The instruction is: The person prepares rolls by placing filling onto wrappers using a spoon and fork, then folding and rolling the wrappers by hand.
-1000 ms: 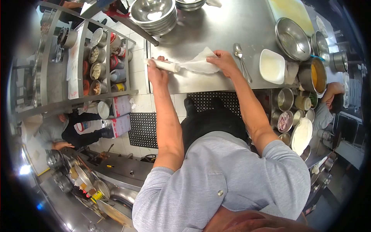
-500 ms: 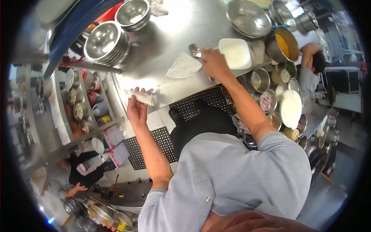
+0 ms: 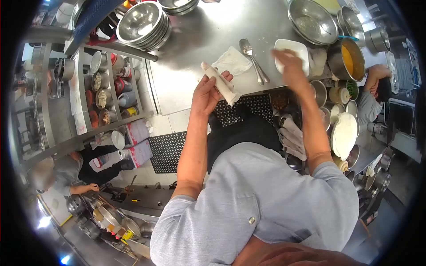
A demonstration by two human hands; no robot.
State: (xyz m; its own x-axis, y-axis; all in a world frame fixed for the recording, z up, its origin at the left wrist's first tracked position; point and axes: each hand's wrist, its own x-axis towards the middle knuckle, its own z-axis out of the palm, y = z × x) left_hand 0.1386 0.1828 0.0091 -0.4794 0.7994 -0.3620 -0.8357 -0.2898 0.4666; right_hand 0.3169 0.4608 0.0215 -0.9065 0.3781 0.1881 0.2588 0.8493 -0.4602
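My left hand [image 3: 205, 95] is closed around a white roll [image 3: 221, 85], a thin sheet wound into a tube; what is inside it is hidden. It is held tilted at the near edge of the steel table. Behind it a thin white sheet [image 3: 234, 60] lies flat on the metal. Two spoons [image 3: 254, 63] rest side by side to the right of that sheet. My right hand [image 3: 293, 66] is over the white square dish [image 3: 303, 52], smeared by motion, covering part of its pale contents. Whether its fingers hold or touch anything cannot be made out.
Stacked steel bowls [image 3: 141, 24] stand at the table's back left. Right of the dish are a folded cloth [image 3: 317, 61], a pot of orange liquid [image 3: 353, 60] and several ingredient containers. Shelves [image 3: 80, 88] flank the left side. Other people are at lower left and far right.
My right hand has let go of the spoon and moved right, over the white dish. My left hand has brought the roll rightward, near the flat sheet. The camera view has shifted.
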